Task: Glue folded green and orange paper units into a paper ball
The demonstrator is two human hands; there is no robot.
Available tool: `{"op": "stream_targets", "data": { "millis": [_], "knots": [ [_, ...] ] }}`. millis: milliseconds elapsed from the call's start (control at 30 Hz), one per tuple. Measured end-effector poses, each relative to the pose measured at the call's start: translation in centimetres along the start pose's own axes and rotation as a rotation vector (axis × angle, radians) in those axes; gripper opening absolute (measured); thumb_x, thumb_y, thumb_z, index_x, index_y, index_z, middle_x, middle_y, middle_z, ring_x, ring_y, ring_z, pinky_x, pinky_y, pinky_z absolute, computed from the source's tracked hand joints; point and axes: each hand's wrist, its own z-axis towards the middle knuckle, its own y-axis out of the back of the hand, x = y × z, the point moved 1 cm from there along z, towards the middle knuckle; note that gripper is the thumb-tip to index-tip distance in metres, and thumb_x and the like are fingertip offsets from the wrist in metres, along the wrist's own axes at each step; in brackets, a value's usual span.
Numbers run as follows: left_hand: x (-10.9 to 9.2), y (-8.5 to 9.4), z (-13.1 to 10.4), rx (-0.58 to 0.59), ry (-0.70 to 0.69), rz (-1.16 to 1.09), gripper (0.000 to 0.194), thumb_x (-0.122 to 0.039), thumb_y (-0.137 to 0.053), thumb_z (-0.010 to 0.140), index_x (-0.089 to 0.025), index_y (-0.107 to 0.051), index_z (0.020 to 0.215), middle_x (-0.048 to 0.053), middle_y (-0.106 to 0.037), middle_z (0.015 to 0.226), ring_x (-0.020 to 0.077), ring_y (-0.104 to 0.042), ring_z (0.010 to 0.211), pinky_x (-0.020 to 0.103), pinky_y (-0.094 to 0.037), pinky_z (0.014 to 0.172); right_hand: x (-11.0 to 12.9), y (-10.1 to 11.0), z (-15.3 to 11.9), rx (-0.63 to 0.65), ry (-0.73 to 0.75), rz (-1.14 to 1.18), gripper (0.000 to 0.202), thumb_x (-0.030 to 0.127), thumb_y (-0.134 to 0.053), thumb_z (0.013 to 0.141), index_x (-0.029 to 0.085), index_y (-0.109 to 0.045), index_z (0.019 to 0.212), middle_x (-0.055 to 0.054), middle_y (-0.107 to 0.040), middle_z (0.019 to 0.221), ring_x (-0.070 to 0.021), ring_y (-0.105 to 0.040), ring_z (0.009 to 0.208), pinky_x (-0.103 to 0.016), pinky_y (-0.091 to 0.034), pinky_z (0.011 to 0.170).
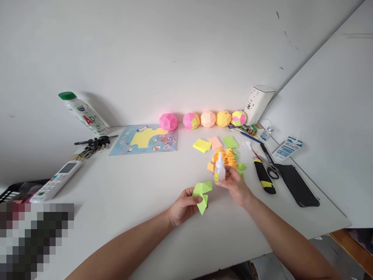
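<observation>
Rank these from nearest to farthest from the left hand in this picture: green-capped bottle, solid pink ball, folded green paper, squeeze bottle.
1. Folded green paper, in the left hand.
2. Squeeze bottle, in the right hand.
3. Solid pink ball, back by the wall.
4. Green-capped bottle, far back left.

The hands (183, 208) and forearms (136, 243) are bare.

The large letters "AD" stand on the white bottle (85, 115), between nine and ten o'clock from the centre. Lettering on the blue sheet (145, 139) at nine o'clock and on the blue-and-white carton (287, 149) at three is too small to read. So is any print on the small squeeze bottle (220, 173) at four o'clock.
</observation>
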Motion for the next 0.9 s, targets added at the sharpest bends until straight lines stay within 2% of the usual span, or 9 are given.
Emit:
{"op": "stream_targets", "data": {
  "millis": [100,233,367,467,567,667,733,800,900],
  "knots": [
    [0.1,0.1,0.0,0.001,-0.007,-0.008,0.015,-0.021,-0.073,0.062,-0.012,-0.065,0.071,0.005,-0.065,0.062,0.0144,-0.058,0.059,0.025,-0.043,0.059,-1.9,-0.4,0.6,0.043,-0.011,-0.192,0.044,0.028,-0.076,0.064,0.022,-0.053,0.102,-0.005,-0.065,0.098,-0.0200,-0.061,0.086,-0.033,-0.048,0.075],
    [0.3,0.3,0.0,0.018,-0.005,-0.010,0.015,-0.021,-0.072,0.063,-0.012,-0.065,0.072,0.005,-0.065,0.062,0.0153,-0.059,0.060,0.026,-0.042,0.059,-3.1,-1.4,1.6,-0.034,0.156,-0.463,0.038,0.025,-0.070,0.068,0.022,-0.050,0.101,-0.006,-0.063,0.105,-0.0212,-0.061,0.093,-0.035,-0.047,0.081],
    [0.3,0.4,0.1,0.034,0.004,-0.019,0.014,-0.020,-0.072,0.063,-0.012,-0.065,0.072,0.005,-0.065,0.062,0.0158,-0.059,0.060,0.025,-0.041,0.058,-3.7,-2.2,2.7,-0.095,0.179,-0.589,0.034,0.024,-0.066,0.070,0.022,-0.050,0.099,-0.005,-0.065,0.100,-0.0247,-0.060,0.096,-0.038,-0.047,0.081],
    [0.4,0.5,0.1,0.047,0.012,-0.026,0.013,-0.020,-0.072,0.064,-0.012,-0.065,0.072,0.005,-0.065,0.063,0.0161,-0.060,0.062,0.026,-0.042,0.060,-4.3,-2.3,3.3,-0.081,0.242,-0.709,0.032,0.023,-0.061,0.072,0.022,-0.051,0.102,-0.006,-0.064,0.102,-0.0252,-0.061,0.096,-0.038,-0.048,0.079],
    [0.4,0.4,0.1,0.046,0.008,-0.023,0.013,-0.019,-0.072,0.064,-0.012,-0.065,0.073,0.006,-0.066,0.063,0.0159,-0.059,0.062,0.026,-0.042,0.061,-4.5,-1.9,3.0,-0.051,0.330,-0.801,0.038,0.021,-0.059,0.074,0.022,-0.049,0.111,-0.007,-0.061,0.110,-0.0252,-0.058,0.103,-0.038,-0.048,0.083],
    [0.4,0.2,0.1,0.049,-0.008,-0.021,0.014,-0.020,-0.072,0.064,-0.012,-0.066,0.074,0.006,-0.066,0.063,0.0156,-0.059,0.061,0.026,-0.041,0.060,-3.3,-1.1,1.8,-0.025,0.472,-0.924,0.041,0.016,-0.055,0.075,0.022,-0.049,0.115,-0.008,-0.059,0.113,-0.0248,-0.056,0.105,-0.039,-0.048,0.085],
    [0.3,0.1,0.0,0.058,-0.010,-0.015,0.013,-0.021,-0.072,0.064,-0.012,-0.065,0.072,0.006,-0.065,0.062,0.0152,-0.058,0.060,0.026,-0.041,0.059,-1.6,-0.1,0.6,-0.050,0.561,-0.995,0.033,0.007,-0.049,0.076,0.021,-0.056,0.105,-0.009,-0.061,0.107,-0.0244,-0.056,0.102,-0.040,-0.046,0.087],
    [0.2,-0.1,0.0,0.059,-0.003,-0.006,0.013,-0.021,-0.073,0.064,-0.012,-0.065,0.069,0.006,-0.065,0.062,0.0148,-0.058,0.060,0.025,-0.040,0.058,0.4,1.0,-0.4,-0.150,0.676,-1.237,0.028,0.002,-0.047,0.075,0.020,-0.060,0.092,-0.009,-0.062,0.094,-0.0253,-0.055,0.096,-0.041,-0.047,0.084],
    [0.1,-0.2,0.1,0.038,0.012,-0.010,0.015,-0.021,-0.074,0.061,-0.011,-0.065,0.070,0.006,-0.065,0.062,0.0146,-0.057,0.059,0.025,-0.040,0.057,2.5,2.2,-0.9,-0.116,0.636,-1.506,0.023,0.003,-0.054,0.073,0.018,-0.062,0.088,-0.010,-0.061,0.092,-0.0270,-0.053,0.093,-0.041,-0.048,0.079]
  ]
}}
